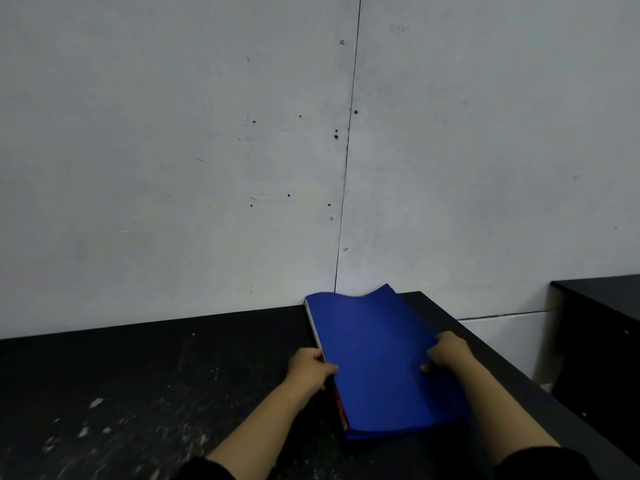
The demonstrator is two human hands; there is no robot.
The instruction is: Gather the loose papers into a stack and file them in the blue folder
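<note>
The blue folder (381, 358) lies closed on the black table (138, 375), its far end touching the wall with that corner curled up. A thin white and red edge of papers (317, 336) shows along its left side. My left hand (310, 370) grips the folder's left edge, thumb on the cover. My right hand (446, 355) holds the right edge, fingers curled over the cover. No loose papers are visible on the table.
A grey wall (207, 168) rises right behind the table. The table's right edge runs close beside the folder. A second black table (602, 323) stands further right across a gap. Pale scuff marks dot the near left tabletop.
</note>
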